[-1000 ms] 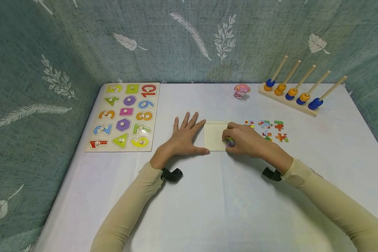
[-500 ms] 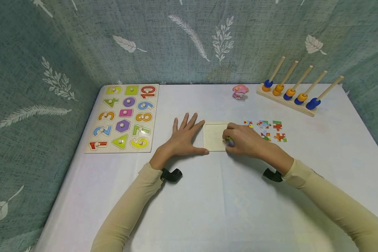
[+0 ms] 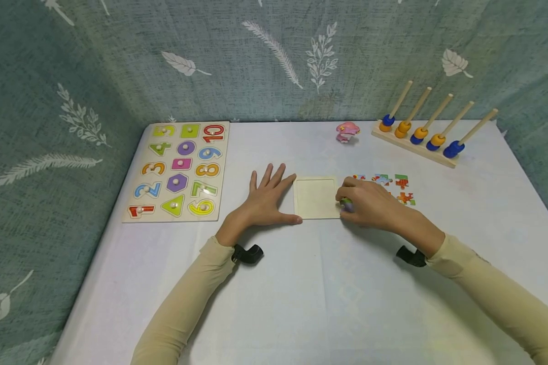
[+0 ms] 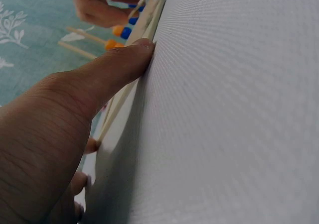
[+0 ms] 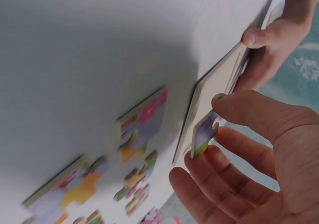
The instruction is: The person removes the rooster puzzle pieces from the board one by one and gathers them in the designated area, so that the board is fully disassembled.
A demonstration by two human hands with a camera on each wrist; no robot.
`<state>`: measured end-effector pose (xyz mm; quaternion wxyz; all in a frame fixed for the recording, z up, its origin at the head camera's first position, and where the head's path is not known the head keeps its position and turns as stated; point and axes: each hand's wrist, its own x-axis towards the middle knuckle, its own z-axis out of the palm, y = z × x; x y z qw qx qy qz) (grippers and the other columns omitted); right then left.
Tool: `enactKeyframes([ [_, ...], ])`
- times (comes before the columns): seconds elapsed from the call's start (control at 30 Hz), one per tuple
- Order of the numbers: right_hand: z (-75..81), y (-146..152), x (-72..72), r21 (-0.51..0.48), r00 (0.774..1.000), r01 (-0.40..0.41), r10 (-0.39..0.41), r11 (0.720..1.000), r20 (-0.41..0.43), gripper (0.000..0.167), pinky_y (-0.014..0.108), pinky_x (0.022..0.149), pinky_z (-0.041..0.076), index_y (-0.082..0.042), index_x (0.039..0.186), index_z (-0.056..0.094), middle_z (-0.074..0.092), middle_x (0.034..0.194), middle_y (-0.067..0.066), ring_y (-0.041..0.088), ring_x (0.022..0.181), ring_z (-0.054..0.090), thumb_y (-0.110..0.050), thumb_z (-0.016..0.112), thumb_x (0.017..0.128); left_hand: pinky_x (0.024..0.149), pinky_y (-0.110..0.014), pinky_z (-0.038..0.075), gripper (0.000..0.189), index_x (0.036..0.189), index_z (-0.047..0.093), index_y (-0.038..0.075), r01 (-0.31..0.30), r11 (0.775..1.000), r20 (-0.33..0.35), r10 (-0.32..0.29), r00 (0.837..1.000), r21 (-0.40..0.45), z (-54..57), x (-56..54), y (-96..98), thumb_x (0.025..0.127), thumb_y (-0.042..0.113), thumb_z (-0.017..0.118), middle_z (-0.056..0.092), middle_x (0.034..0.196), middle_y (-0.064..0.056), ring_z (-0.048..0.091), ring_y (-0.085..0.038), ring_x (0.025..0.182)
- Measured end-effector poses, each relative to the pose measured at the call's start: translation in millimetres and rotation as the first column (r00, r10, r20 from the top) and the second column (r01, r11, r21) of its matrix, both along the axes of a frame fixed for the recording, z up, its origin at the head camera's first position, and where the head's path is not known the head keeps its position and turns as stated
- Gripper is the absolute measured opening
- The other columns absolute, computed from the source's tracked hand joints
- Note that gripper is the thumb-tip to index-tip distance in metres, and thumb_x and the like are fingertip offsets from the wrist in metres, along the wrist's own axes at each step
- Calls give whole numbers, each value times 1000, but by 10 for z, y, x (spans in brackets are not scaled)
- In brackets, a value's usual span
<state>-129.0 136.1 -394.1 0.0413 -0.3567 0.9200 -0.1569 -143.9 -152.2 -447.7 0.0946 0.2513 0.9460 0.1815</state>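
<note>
A shallow, pale wooden puzzle tray [image 3: 317, 198] lies flat on the white cloth in the middle of the head view. My left hand [image 3: 267, 203] is spread beside its left edge, with index finger and thumb touching the corners. At the tray's right edge, my right hand [image 3: 370, 204] pinches a purple and green jigsaw piece [image 5: 204, 133] between thumb and fingers. In the right wrist view that piece is tilted up near the tray's edge. Several loose jigsaw pieces [image 3: 402, 182] lie right of the tray, some partly hidden by the right hand.
A wooden number and shape board [image 3: 178, 172] lies at the left. Toward the back stands a small pink figurine [image 3: 347, 132]. A peg stand [image 3: 415, 144] with blue and orange beads is at the back right, near the green leaf-patterned curtain [image 3: 237, 61].
My right hand has shifted a little to the right with the jigsaw piece, uncovering the tray's right side. The left hand has stayed in place at the tray.
</note>
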Motion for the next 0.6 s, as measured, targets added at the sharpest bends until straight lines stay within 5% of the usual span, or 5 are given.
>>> enactKeyframes([
  [0.6,68,350,101,9,998,58,-58,998,2,23,42,72,52,-7,100,75,64,102,6,22,85,61,-15,81,79,112,-62,-14,112,162,21,21,2,1000,2,-2,1000,-10,12,5,2,75,72,71,-1,168,-9,-14,-32,151],
])
